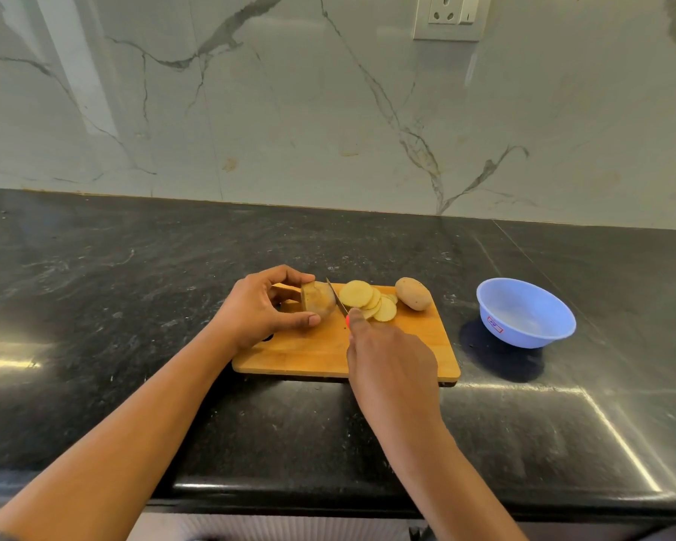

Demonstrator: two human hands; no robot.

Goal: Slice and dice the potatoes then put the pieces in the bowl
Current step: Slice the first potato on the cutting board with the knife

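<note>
A wooden cutting board point(321, 353) lies on the black counter. My left hand point(264, 306) holds a partly cut potato point(317, 299) down on the board's left part. My right hand point(387, 353) grips a knife point(336, 296) whose blade rests against the potato's cut right end; only a bit of red handle shows. Several round yellow slices point(367, 300) lie overlapped just right of the blade. A whole potato point(413, 293) sits at the board's far right corner. A light blue bowl point(525, 312), with nothing inside, stands right of the board.
The black stone counter point(133, 306) stretches left and right of the board, with its front edge close to me. A marble wall point(328, 111) rises behind, with a power socket point(449, 15) at the upper right.
</note>
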